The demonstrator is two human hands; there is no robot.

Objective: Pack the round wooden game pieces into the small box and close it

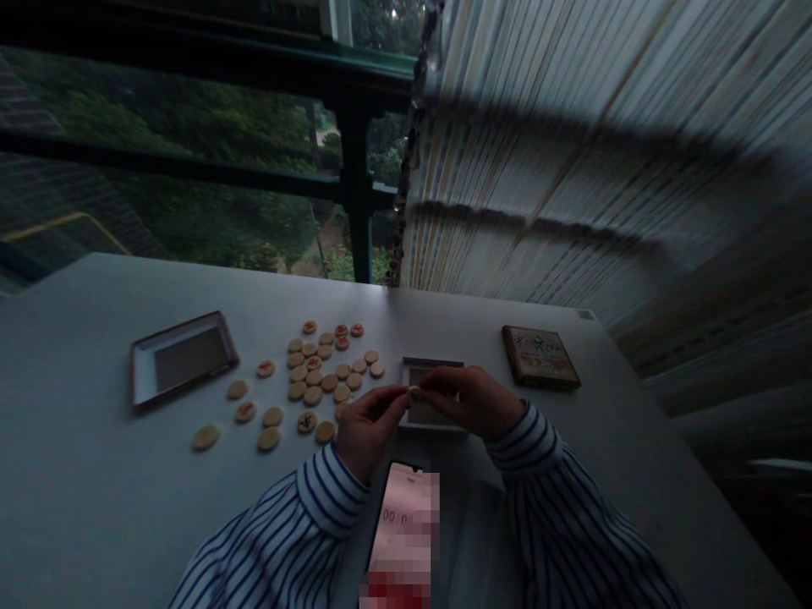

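Between my two hands, over an open tray [437, 429], is one round wooden Chinese chess piece [414, 393] with a dark mark on it. My left hand [370, 423] pinches it from the left side, fingers closed. From the right, my right hand [473, 399] grips the same piece between thumb and fingers. The tray lies under my right hand, which hides part of its inside. Left of my left hand, several loose pieces [313, 395] lie spread on the table, some plain side up, some showing red characters. A dark-marked piece [307, 422] lies near my left wrist.
An open box lid or tray [185, 391] lies at the left of the white table [114, 482]. A flat decorated box [541, 357] sits at the right. A phone [397, 529] showing digits lies between my forearms. A window and a striped curtain [507, 169] stand behind.
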